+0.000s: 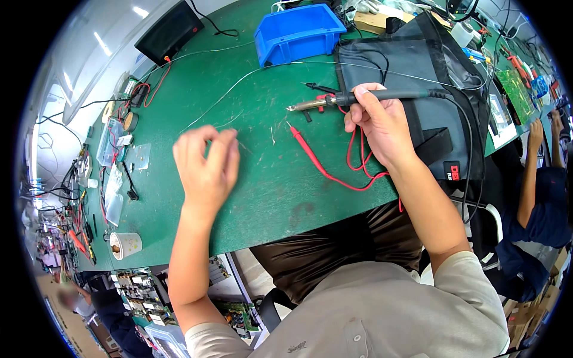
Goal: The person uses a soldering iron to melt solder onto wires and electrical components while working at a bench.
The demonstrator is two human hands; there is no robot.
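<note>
Before us spreads a green tabletop (pixel 262 185). On its right side we have a flat grey-and-black bag (pixel 394 62), and beside it, toward the far edge, stands a blue bin (pixel 301 49). We hold a soldering iron (pixel 341 99) above the tabletop, its metal tip (pixel 292 108) pointing left. Our hands are well apart: the right hand (pixel 382 125) is closed around the iron's black handle, thumb uppermost, while the left hand (pixel 206 161) hovers with fingers curled, and we cannot tell whether they pinch anything. By the near left corner we see a paper cup (pixel 126 245). A red probe (pixel 311 156) lies near the iron, with a short bit of wire (pixel 273 135) left of it.
</note>
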